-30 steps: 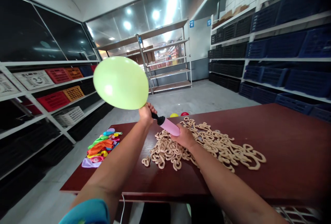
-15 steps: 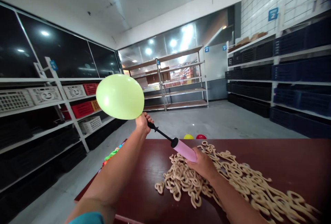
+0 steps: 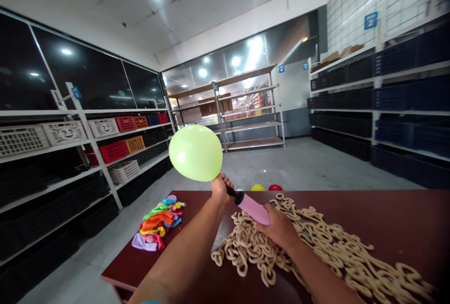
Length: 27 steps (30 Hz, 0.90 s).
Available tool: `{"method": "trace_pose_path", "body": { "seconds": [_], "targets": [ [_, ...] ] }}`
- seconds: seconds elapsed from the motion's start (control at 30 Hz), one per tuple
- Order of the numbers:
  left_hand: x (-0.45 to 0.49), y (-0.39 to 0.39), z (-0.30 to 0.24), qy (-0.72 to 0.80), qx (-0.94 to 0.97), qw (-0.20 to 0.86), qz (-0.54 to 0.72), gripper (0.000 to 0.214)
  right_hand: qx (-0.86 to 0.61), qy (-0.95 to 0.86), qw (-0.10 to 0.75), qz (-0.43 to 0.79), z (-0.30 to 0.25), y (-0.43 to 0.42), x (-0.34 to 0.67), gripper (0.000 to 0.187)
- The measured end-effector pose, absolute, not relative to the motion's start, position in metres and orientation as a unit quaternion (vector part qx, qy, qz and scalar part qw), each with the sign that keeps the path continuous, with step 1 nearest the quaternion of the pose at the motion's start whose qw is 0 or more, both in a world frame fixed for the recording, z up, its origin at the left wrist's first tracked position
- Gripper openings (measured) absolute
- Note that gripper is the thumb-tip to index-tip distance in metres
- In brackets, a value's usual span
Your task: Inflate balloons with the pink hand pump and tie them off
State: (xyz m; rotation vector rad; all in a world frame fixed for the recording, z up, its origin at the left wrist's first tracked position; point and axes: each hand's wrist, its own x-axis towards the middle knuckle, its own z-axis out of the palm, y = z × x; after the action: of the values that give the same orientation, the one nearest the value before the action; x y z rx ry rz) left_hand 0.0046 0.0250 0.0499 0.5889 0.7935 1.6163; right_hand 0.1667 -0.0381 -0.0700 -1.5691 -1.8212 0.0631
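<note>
A pink hand pump (image 3: 253, 209) with a black rod end is held between my two hands above the table. My right hand (image 3: 279, 226) wraps around its pink barrel. At the pump's other end, my left hand (image 3: 221, 189) is closed around the black nozzle part and the neck of an inflated light green balloon (image 3: 196, 152). The balloon sticks up and to the left of that hand. Under the pump and my right forearm lies a spread pile of beige, curled rope-like pieces (image 3: 242, 240).
Uninflated balloons in several colours (image 3: 160, 219) lie in a heap on the dark red table (image 3: 386, 210) at its left. Beyond the far edge show a yellow balloon (image 3: 258, 187) and a red balloon (image 3: 275, 187). Shelves with crates (image 3: 123, 171) line the left; more stand at back and right.
My left hand and the green balloon have moved right and down towards the barrel, and the black rod has slid in. My right hand stays nearly in place. The balloon heap has come into fuller view.
</note>
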Motion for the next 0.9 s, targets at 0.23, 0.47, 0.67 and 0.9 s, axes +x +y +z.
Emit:
{"method": "trace_pose_path", "body": {
  "seconds": [0.23, 0.47, 0.67, 0.9],
  "targets": [
    [-0.011, 0.021, 0.077, 0.35, 0.279, 0.564, 0.694, 0.017, -0.59, -0.712, 0.38, 0.031, -0.066, -0.04, 0.165, 0.034],
    [-0.061, 0.025, 0.121, 0.325, 0.295, 0.531, 0.725, 0.021, -0.599, -0.708, 0.37, 0.056, -0.059, -0.043, 0.167, 0.038],
    [-0.05, 0.027, 0.102, 0.318, 0.287, 0.531, 0.731, 0.019, -0.61, -0.712, 0.347, 0.016, -0.064, -0.041, 0.166, 0.043],
    [-0.003, 0.02, 0.056, 0.331, 0.269, 0.567, 0.705, 0.017, -0.629, -0.719, 0.295, 0.0, -0.056, -0.048, 0.165, 0.047]
  ]
}}
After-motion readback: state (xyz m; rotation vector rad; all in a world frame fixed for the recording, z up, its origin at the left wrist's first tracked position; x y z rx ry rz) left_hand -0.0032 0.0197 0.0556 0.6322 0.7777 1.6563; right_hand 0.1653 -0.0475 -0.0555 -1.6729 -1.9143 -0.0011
